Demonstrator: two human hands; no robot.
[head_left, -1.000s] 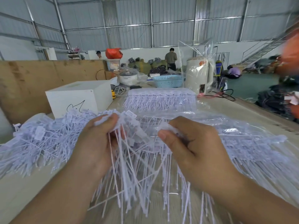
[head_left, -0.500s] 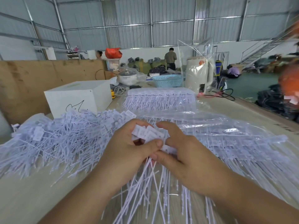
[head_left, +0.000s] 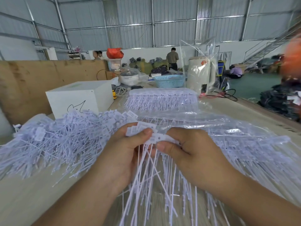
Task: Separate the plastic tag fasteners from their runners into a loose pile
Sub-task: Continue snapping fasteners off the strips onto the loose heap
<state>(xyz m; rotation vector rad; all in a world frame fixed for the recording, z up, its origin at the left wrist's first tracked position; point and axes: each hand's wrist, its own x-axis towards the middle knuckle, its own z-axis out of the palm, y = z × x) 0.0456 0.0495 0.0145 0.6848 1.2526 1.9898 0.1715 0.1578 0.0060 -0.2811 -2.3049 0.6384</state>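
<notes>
Both hands hold one strip of white plastic tag fasteners (head_left: 156,138) over the table, its thin tails (head_left: 156,185) hanging toward me. My left hand (head_left: 125,154) pinches the strip's left end with thumb on top. My right hand (head_left: 187,152) grips the right end, fingers curled over the flat heads. A large loose pile of separated fasteners (head_left: 53,141) lies to the left of my hands. Under clear plastic to the right lie more fasteners on their runners (head_left: 244,147). A neat stack of fastener strips (head_left: 162,98) sits farther back.
A white box (head_left: 78,97) stands at the back left by a brown board wall (head_left: 32,82). Behind are a blue basket (head_left: 169,80), a cream kettle in plastic (head_left: 200,74), a lidded pot (head_left: 129,76) and black cables (head_left: 226,93). People work in the background.
My hands came together on one strip after being apart in the pile. Since half a second ago they have drawn slightly apart along the strip.
</notes>
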